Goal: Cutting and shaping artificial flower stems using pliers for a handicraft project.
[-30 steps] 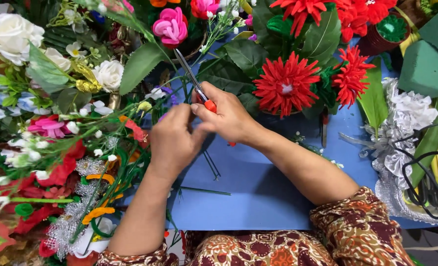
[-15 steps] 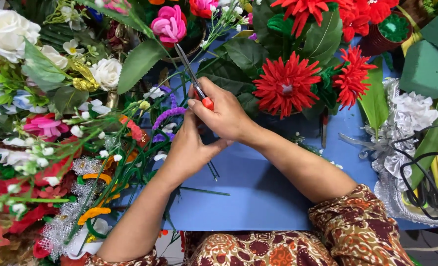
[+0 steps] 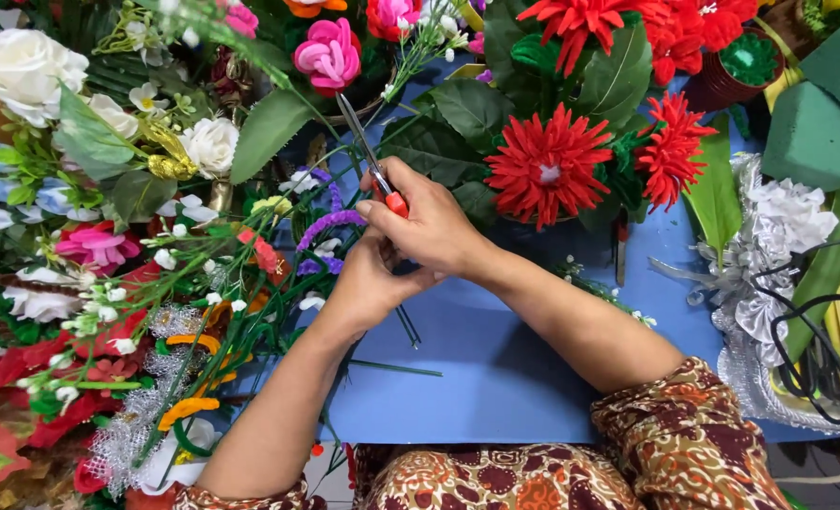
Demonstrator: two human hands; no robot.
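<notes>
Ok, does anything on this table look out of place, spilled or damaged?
Nothing looks broken or spilled. The right hand holds red-handled scissors above the blue mat; the left hand grips thin green stems. A few cut stem pieces lie loose on the mat, and a black cord trails over the silver ribbon.

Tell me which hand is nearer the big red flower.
Right. The right hand, holding the scissors, sits just left of the big red flower; the left hand lies lower and farther left.
</notes>
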